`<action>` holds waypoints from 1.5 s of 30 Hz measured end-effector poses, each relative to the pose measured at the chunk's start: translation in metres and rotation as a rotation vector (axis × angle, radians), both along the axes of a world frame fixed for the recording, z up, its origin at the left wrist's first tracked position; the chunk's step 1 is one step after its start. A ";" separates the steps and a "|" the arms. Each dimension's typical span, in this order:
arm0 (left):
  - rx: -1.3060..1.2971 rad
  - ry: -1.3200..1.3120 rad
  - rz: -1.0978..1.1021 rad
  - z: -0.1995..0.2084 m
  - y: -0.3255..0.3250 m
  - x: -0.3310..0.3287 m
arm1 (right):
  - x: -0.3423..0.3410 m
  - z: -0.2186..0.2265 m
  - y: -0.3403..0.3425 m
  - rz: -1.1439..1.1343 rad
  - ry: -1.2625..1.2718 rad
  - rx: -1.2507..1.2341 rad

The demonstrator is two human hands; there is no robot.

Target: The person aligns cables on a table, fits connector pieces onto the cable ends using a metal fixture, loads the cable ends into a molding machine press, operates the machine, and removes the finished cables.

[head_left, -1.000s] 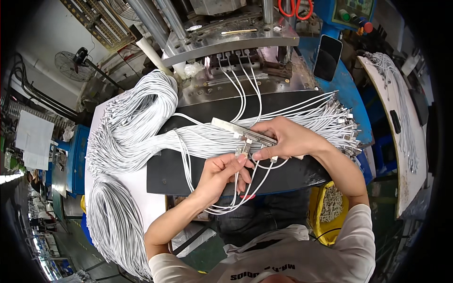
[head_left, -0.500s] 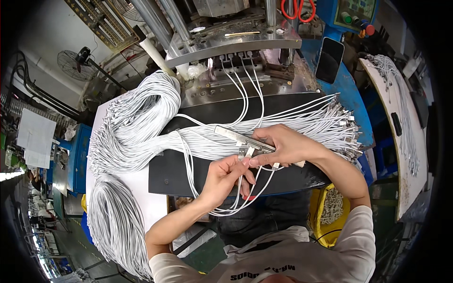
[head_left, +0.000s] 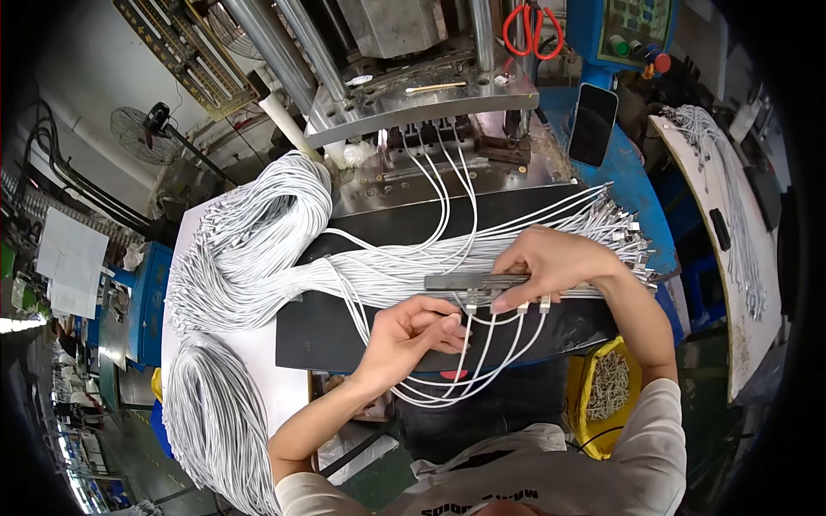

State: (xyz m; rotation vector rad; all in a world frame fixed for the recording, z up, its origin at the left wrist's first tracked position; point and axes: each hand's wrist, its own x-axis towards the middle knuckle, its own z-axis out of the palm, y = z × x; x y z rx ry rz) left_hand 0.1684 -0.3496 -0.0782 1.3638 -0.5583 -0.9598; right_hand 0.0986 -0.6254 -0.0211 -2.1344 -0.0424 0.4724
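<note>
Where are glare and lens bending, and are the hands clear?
Head view: a white light streak glares at far left; head view: the fisheye bows the side table at right; head view: left hand, right hand and metal bar look clear.

Dark lettering (head_left: 524,494) on pale shirt (head_left: 551,466)

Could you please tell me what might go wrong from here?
Only the right hand clearly holds the metal bar, so the bar might tip if bumped. The white connectors along its lower edge might work loose if their cables are tugged; the left hand is close beside them. Those cables loop down past the front edge of the black board, so they could snag there.
</note>
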 end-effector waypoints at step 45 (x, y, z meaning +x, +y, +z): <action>0.220 -0.601 0.660 0.086 0.027 0.163 | -0.013 -0.008 -0.032 -0.294 -0.523 -0.710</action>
